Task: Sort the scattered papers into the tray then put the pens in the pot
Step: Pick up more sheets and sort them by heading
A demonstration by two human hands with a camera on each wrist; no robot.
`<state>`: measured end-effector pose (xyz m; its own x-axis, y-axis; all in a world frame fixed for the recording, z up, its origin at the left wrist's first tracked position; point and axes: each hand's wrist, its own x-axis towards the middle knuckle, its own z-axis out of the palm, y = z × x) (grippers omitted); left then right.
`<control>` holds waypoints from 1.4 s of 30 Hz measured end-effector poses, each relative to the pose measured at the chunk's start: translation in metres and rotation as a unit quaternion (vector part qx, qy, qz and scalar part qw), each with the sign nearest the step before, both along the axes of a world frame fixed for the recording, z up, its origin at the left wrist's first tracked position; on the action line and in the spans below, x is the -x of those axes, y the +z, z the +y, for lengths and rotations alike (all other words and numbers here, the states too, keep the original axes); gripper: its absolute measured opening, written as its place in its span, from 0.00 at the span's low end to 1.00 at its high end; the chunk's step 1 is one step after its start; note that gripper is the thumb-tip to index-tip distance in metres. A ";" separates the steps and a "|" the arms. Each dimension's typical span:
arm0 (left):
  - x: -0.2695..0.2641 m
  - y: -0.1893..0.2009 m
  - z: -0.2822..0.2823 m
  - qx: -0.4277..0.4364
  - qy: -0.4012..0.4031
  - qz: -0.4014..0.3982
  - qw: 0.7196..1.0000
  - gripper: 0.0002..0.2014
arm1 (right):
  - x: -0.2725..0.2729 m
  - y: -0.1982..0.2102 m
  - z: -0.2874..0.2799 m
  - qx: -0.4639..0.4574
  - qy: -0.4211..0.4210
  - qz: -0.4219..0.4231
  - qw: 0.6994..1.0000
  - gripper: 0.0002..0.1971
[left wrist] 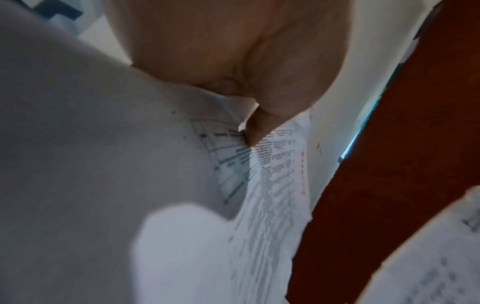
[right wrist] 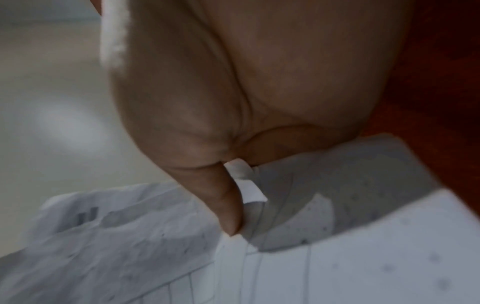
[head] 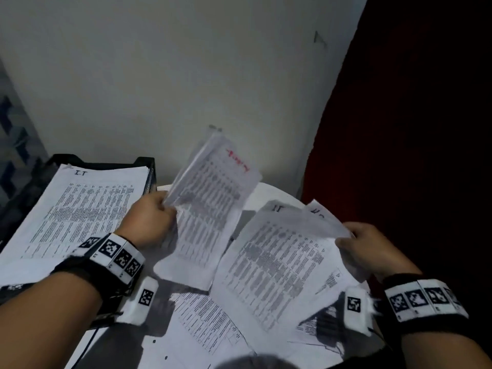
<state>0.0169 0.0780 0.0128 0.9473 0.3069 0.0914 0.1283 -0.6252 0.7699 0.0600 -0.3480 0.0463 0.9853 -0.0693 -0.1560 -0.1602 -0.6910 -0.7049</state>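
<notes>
Left hand [head: 149, 222] pinching lifted sheets [head: 213, 187]; right hand [head: 372, 249] pinching papers [head: 279, 262] over cluttered surface [head: 269, 193]. Full tray [head: 106, 162] at left, red curtain [head: 412, 129] right.

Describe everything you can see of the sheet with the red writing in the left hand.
The sheet with red writing is white paper printed with dense rows of dark text, with a red handwritten scrawl near its top edge. At least one more sheet is bunched with it. It is lifted off the table, tilted and bent, beside the black tray. The left hand pinches its left edge; nothing else touches it.
</notes>
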 end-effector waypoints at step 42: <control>0.005 -0.091 -0.088 0.194 -0.096 0.262 0.940 0.19 | -0.018 -0.099 0.015 -0.116 0.004 0.165 0.979 0.16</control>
